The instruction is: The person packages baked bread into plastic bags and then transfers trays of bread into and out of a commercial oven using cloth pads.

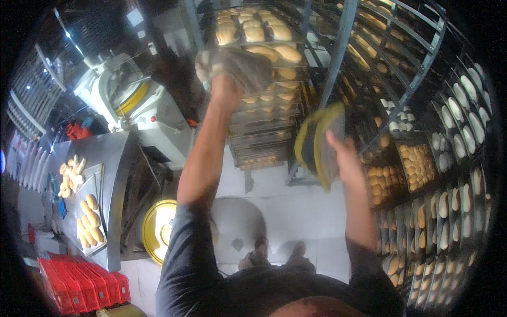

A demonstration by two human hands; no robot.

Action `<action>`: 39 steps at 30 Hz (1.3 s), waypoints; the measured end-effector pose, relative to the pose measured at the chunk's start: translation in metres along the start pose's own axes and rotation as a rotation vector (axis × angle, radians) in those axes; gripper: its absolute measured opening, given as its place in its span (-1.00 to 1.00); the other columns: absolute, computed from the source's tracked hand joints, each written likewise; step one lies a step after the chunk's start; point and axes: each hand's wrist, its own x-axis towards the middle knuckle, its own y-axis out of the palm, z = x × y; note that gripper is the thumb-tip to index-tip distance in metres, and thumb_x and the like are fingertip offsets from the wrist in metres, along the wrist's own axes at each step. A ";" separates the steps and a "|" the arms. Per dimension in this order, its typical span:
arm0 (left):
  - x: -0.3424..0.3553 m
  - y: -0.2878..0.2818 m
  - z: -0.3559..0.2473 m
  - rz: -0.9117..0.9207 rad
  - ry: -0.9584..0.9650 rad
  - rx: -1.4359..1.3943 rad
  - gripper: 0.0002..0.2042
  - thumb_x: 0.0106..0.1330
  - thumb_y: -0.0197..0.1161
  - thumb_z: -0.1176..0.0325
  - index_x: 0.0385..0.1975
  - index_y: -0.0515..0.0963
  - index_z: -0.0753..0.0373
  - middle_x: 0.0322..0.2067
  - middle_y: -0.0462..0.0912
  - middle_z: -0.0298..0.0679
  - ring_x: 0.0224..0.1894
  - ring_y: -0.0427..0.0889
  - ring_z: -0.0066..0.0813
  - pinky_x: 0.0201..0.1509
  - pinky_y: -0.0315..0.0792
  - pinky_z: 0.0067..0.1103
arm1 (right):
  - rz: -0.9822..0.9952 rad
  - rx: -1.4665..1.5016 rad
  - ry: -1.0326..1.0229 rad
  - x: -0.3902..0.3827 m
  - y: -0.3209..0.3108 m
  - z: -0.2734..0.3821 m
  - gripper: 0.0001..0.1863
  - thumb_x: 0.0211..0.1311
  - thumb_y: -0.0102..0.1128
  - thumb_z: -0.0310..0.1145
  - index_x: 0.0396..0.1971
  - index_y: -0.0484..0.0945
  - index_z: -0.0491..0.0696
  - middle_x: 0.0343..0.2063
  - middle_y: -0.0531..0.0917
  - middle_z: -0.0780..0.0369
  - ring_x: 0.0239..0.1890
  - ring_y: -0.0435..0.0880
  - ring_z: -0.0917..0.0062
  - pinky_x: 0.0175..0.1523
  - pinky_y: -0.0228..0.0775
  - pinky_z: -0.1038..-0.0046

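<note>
From my head view, my two hands are well apart, both reaching forward. My left hand (228, 90) is up in a bunched grey cloth (248, 66); the cloth and motion blur hide my fingers, so I cannot tell whether they are closed on it or only covered. My right hand (346, 158) is clamped on a yellow-edged pad (314, 142), thumb along its near face.

The tray rack (262, 128) stands straight ahead, beyond my feet, its open front toward me and its trays stacked one above another. It lies ahead of both hands, more to the left of my right one. My left hand is the nearer, overlapping its upper trays in my sight; I cannot tell whether the cloth touches any. I judge that gap between cloth and tray edge to be the relation that matters most.

The rack's long axis runs upright. The cloth stretches mostly left to right, its broad end pointing right across the long loaves (288, 52). The pad bows out toward the left, its long axis running roughly from far to near, one tip pointing away from me and the other back toward me.
</note>
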 end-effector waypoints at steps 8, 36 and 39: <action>-0.217 0.150 -0.042 0.341 -0.489 -0.976 -0.41 0.32 0.12 0.00 0.24 0.24 0.23 0.17 0.39 -0.16 0.20 0.37 -0.23 0.30 0.29 -0.25 | -0.266 0.022 0.276 -0.158 -0.080 -0.104 -0.44 0.19 0.29 -0.13 0.04 0.42 -0.21 -0.07 0.56 0.15 0.01 0.50 0.44 0.10 0.35 0.39; -0.892 0.720 0.041 1.825 -1.816 -0.731 -0.49 0.37 0.07 0.09 0.25 0.25 0.17 0.21 0.35 -0.18 0.27 0.30 -0.17 0.38 0.21 -0.20 | -2.328 -0.077 -0.179 -0.732 -0.263 -0.179 -0.56 0.18 0.25 -0.24 -0.06 0.47 -0.25 -0.18 0.60 0.15 -0.12 0.56 0.45 0.05 0.39 0.37; -0.947 0.781 0.016 1.866 -1.690 -0.689 -0.53 0.43 -0.04 0.10 0.25 0.23 0.18 0.23 0.32 -0.18 0.26 0.31 -0.24 0.35 0.25 -0.29 | -2.561 -0.489 -0.037 -0.798 -0.299 -0.174 -0.67 0.21 0.16 -0.39 -0.06 0.48 -0.21 -0.19 0.60 0.16 -0.11 0.55 0.47 0.06 0.38 0.40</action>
